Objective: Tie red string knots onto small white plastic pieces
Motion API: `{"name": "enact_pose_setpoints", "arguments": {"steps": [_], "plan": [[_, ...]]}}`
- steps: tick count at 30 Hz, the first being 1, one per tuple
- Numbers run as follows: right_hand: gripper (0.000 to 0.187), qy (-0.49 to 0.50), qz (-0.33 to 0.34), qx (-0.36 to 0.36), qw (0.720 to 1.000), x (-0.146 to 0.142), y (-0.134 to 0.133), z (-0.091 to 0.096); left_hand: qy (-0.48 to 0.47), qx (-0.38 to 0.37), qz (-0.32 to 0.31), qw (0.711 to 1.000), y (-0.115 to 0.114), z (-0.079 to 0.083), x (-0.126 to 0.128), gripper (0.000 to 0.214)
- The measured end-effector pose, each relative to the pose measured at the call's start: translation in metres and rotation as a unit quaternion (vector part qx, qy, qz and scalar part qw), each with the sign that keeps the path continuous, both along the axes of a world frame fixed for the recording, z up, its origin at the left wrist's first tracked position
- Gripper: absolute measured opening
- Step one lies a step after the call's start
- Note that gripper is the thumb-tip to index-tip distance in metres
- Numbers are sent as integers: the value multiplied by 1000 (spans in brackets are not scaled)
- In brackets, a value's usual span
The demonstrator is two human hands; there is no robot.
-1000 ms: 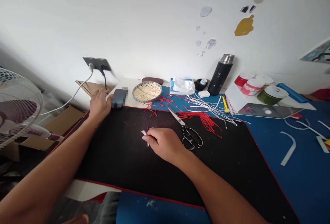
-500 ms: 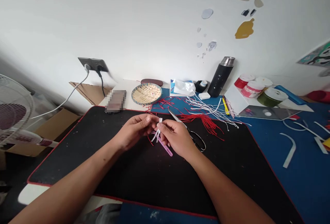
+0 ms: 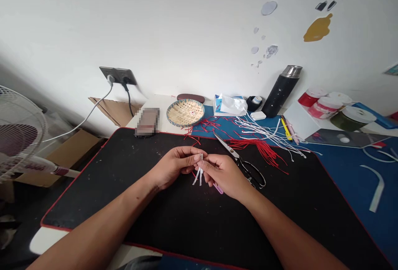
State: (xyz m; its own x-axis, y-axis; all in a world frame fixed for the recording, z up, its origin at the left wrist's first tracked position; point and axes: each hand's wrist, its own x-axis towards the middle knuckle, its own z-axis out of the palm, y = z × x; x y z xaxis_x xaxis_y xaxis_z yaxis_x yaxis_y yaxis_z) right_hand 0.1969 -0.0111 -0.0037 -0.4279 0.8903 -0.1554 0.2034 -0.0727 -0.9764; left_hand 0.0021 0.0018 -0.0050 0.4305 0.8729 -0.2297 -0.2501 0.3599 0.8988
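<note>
Over the black mat (image 3: pixel 186 228), my left hand (image 3: pixel 180 163) and my right hand (image 3: pixel 225 174) meet, both with fingers closed. Between their thumbs and fingertips they pinch a small bundle of narrow white strips (image 3: pixel 196 177). Its flat top pokes up between the thumbs, while loose ends hang below. A pink-purple stick-like tool (image 3: pixel 218 188) lies mostly hidden under my right hand. Close beyond that hand rest the scissors (image 3: pixel 230 147) with black handles. A bit of red cord shows behind my fingers.
Red cords (image 3: pixel 264 149) and white cords (image 3: pixel 273 135) spread along the mat's far edge. Behind stand a woven basket (image 3: pixel 185 112), tissue pack (image 3: pixel 230 106), black thermos (image 3: pixel 281 91) and thread spools (image 3: pixel 326 108). A fan (image 3: pixel 18 125) is at left. A curved white strip (image 3: pixel 377 191) lies right.
The view has shifted, so most things appear further right. My left thumb has come in against the white strips beside my right thumb. My right hand now covers more of the pink-purple tool.
</note>
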Motion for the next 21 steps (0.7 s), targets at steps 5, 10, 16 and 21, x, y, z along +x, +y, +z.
{"name": "enact_pose_setpoints", "arguments": {"steps": [5, 10, 16, 21], "plan": [[40, 16, 9, -13, 1000, -2, -3, 3, 0, 2, 4, 1000, 1, 1, -1, 31], [36, 40, 1, -22, 999, -3, -4, 5, -4, 10, 56, 998, 3, 1, 0, 33], [30, 28, -9, 5, 1000, -2, -5, 3, 24, 44, 72, 996, -1, 2, 2, 32], [33, 37, -3, 2, 999, -2, -4, 6, -2, 7, 54, 998, 0, 4, 2, 35]]}}
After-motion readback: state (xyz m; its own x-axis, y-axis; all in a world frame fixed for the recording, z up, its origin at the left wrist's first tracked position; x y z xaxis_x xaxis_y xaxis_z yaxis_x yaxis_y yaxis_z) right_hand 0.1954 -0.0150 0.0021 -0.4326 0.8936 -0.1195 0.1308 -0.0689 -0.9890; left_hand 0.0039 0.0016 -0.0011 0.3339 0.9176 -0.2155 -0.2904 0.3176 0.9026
